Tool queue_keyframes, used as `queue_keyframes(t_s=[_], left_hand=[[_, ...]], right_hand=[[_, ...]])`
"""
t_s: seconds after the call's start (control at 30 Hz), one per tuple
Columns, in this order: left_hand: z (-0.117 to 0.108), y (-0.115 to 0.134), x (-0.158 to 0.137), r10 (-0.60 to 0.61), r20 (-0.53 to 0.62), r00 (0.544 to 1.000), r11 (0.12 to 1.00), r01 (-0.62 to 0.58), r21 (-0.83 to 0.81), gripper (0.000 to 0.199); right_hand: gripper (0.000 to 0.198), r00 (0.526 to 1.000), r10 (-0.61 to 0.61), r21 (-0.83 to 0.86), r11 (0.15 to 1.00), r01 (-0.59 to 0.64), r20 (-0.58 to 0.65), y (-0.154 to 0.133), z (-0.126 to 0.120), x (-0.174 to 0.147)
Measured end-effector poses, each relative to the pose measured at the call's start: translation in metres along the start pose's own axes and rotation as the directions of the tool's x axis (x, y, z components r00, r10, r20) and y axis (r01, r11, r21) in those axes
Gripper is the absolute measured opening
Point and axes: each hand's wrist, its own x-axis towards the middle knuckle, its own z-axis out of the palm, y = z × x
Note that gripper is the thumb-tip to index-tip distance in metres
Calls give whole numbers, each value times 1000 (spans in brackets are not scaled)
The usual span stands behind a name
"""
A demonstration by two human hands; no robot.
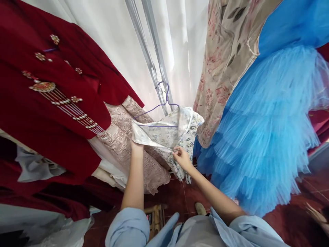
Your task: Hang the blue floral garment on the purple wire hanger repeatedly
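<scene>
A white garment with a small blue floral print (pixel 189 137) hangs from a thin purple wire hanger (pixel 167 102), its wide neckline spread apart. My right hand (pixel 182 157) pinches the edge of the neckline at its lower point, thumb and fingertips together. My left hand (pixel 137 145) is up inside the shoulder on the left, under the cloth. The fabric hides its fingers. The hanger's crossbar shows through the neck opening. Whether the garment is a dress or a blouse I cannot tell.
Dark red clothes with beaded ornaments (pixel 77 109) hang on the left, over a pink brocade skirt (pixel 149 164). A beige floral dress (pixel 216 68) and a blue tulle dress (pixel 257 137) hang on the right. Metal rails (pixel 151 48) run before white drapes. Below, a small wooden stool (pixel 155 219) stands on red tiles.
</scene>
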Motion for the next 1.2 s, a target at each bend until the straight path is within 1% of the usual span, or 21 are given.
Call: queue_keyframes(t_s=[0.07,0.17,0.23,0.3,0.4,0.47,0.53,0.6,0.67,0.7,0.73,0.77,0.8,0.83,0.87,0.9,0.93,0.97,1.07,1.13,1.2], left_hand=[[9,-31,-25,-95,-55,994,995,95,-5,30],[18,-73,-64,-180,-117,977,983,175,-54,22],[19,-93,-86,-223,-167,960,974,211,-85,23],[17,-104,-105,-246,-187,951,969,234,-85,28],[10,-108,-124,-228,-122,966,974,227,-18,37],[6,-106,-133,-168,8,986,973,164,161,41],[4,-102,-141,-112,200,973,933,33,359,44],[4,-99,-148,-93,367,926,895,-84,437,46],[7,-96,-157,-153,482,863,900,-79,428,50],[9,-96,-162,-230,533,814,903,-26,429,54],[10,-95,-167,-327,582,745,894,44,445,57],[11,-95,-172,-426,623,656,872,113,477,57],[11,-95,-177,-512,647,564,840,171,515,55],[11,-94,-182,-576,657,487,807,211,551,54],[9,-93,-186,-615,656,438,783,236,576,52],[7,-91,-190,-632,650,422,770,247,589,51],[4,-88,-194,-638,640,429,764,247,596,47],[2,-85,-197,-634,629,450,764,237,600,42],[1,-69,-206,-609,610,507,767,179,617,26],[6,-58,-212,-580,598,554,773,141,619,28],[12,-47,-215,-518,584,625,779,63,624,34]], right_hand=[[57,992,-129,-34,991,129,9,-9,3,2],[85,937,-341,-123,929,348,75,-26,7,10],[90,907,-396,-191,888,418,140,-36,9,16],[83,914,-339,-266,881,391,221,-39,10,21],[42,945,-128,-370,898,239,300,-32,6,20],[10,943,-45,-345,924,164,328,-22,-2,14],[17,936,-6,-160,985,67,352,-14,-13,5],[22,936,68,120,986,-116,347,-12,-30,-4],[26,904,183,332,887,-322,387,-19,-51,-11],[30,869,226,378,831,-408,441,-26,-63,-12],[34,828,242,390,792,-470,506,-35,-77,-13],[37,786,232,369,784,-500,573,-46,-93,-12],[38,750,199,326,809,-489,631,-58,-110,-10],[36,723,149,271,861,-430,675,-70,-127,-7],[33,710,90,216,919,-329,699,-81,-145,-3],[29,712,31,166,964,-205,702,-92,-163,3],[26,730,-24,124,989,-84,683,-101,-179,10],[24,767,-74,93,995,18,637,-109,-194,19],[25,913,-204,75,979,190,355,-123,-221,54],[29,947,-281,120,957,265,153,-128,-224,83],[31,939,-341,185,926,328,38,-131,-216,111]])
